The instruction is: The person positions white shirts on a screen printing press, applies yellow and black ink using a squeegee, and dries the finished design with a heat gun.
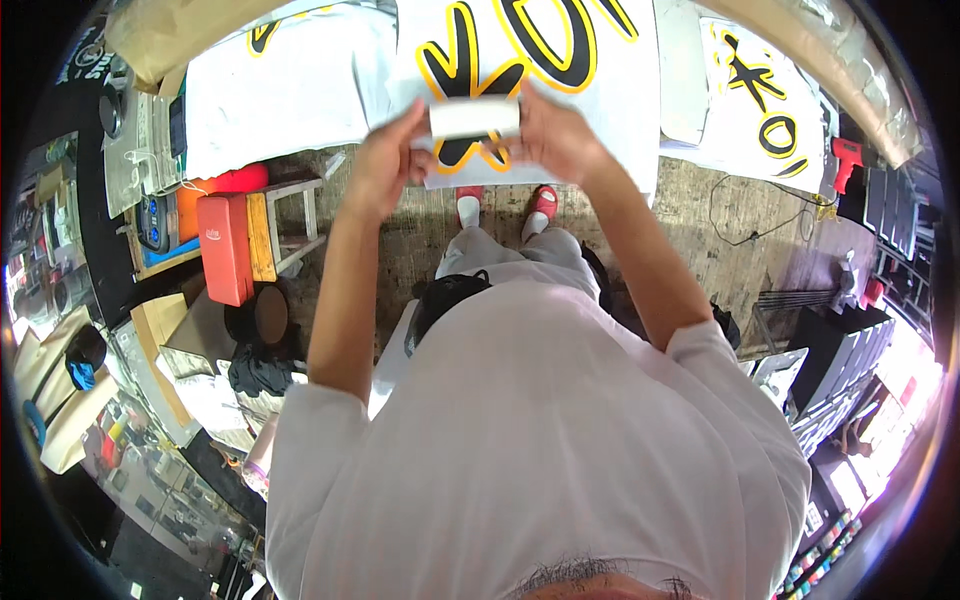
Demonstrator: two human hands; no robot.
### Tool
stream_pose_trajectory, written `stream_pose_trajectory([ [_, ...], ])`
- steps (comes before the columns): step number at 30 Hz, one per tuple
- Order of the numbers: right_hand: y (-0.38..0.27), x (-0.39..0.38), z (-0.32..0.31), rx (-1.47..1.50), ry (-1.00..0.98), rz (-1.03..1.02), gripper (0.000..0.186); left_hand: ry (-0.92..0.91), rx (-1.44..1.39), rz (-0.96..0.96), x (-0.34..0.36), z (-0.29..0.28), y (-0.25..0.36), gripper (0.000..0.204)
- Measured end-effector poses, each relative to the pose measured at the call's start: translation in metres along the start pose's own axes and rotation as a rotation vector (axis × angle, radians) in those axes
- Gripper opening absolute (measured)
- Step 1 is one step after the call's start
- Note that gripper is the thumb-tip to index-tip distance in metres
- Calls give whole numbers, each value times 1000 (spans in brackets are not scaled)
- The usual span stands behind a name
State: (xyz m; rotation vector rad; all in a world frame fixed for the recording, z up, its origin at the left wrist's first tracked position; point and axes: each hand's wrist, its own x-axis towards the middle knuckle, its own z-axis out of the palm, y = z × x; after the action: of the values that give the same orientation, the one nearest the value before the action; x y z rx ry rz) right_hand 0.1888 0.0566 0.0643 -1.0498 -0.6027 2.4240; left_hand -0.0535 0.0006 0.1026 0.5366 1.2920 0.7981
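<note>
My left hand [390, 160] and my right hand [555, 135] grip a white, smooth oblong object [475, 117] by its two ends, left and right, with the fingers curled. It is held in front of me over a white sheet [620, 120] with large black lettering edged in yellow; whether it touches the sheet I cannot tell. The sheet's lower edge falls just beyond my feet in red slides.
Similar printed white cloths [270, 110] [760, 120] lie left and right. A red box [225, 250] and wooden stool [262, 235] stand left; a red tool [847, 165] and a cable [750, 235] are right. Long brown rolls [860, 80] curve across the top right.
</note>
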Motion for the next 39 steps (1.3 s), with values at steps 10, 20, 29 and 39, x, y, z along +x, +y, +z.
stream_pose_trajectory([
  [10, -3, 7, -14, 3, 23, 88, 76, -35, -65, -175, 39, -11, -35, 71],
  [20, -38, 47, -20, -150, 143, -111, 64, 70, 31, -47, 67, -12, 0, 76],
  [29, -15, -34, 0, -177, 203, -118, 48, 130, 211, 122, 12, 26, -7, 62],
  [39, -87, 81, -74, -53, 193, -354, 47, 47, 151, 193, 155, 37, 41, 79],
])
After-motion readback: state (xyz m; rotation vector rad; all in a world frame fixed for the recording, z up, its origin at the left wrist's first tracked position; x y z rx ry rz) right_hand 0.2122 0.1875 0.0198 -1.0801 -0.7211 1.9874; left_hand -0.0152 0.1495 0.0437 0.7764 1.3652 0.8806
